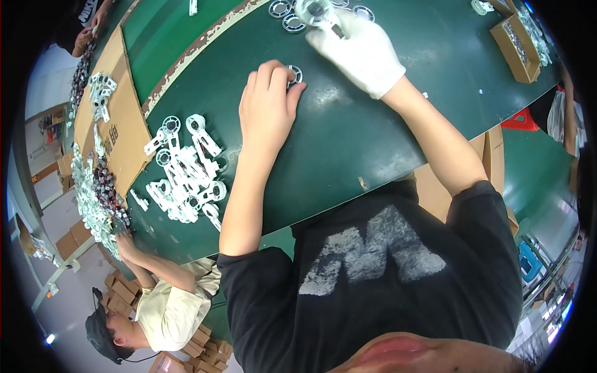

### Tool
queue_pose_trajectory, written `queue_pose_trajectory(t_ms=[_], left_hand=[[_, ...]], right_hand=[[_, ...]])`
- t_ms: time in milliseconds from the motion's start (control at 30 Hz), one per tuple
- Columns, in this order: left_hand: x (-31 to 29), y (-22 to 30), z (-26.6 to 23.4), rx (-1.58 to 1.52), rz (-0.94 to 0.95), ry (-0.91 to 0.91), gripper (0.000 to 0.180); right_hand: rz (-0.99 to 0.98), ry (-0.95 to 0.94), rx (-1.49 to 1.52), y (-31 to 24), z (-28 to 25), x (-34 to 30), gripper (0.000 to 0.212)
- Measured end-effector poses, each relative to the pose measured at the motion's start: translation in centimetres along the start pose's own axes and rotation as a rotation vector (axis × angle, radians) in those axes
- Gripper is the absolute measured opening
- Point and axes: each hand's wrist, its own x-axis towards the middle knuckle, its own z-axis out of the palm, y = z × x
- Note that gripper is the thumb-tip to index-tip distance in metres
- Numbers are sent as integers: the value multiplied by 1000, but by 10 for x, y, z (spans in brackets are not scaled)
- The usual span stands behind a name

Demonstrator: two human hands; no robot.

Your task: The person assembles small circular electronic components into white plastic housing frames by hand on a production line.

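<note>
My bare left hand [266, 102] rests low over the green table, its fingers curled and the thumb against a small silver-and-dark spoked ring [296, 75]. In a white glove, my right hand [360, 53] is further off and to the right. It grips a white plastic part with a round ring head [315, 11] and a short stem. Several more round spoked rings [293, 23] lie beneath and around that hand. Left of my left forearm is a loose pile of white ring-headed plastic parts [189, 168].
A flattened cardboard sheet [124, 137] and heaps of small white parts [90, 193] lie at the left. A co-worker [168, 311] sits lower left, hands at the heap. At the far right stands an open cardboard box [516, 50]. A worn raised edge [193, 53] borders a green strip.
</note>
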Motion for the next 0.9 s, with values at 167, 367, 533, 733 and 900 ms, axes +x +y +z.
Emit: queue_pose_trajectory(t_ms=[167,367,533,733,900], left_hand=[[-32,-17,-9,-71,-68,128,10],[-41,-28,-31,-98,-170,106,16],[-49,-25,-58,-146,-199,-153,43],[-49,-26,-45,-129,-145,-116,46],[-46,-14,-42,-301,-69,137,45]], right_hand=[[23,-344,-349,-20,4,-16,38],[-15,-490,-527,-24,5,-25,42],[-7,-570,-525,-22,3,-24,44],[-61,-594,-566,-24,3,-29,45],[-68,-585,-552,-25,6,-33,42]])
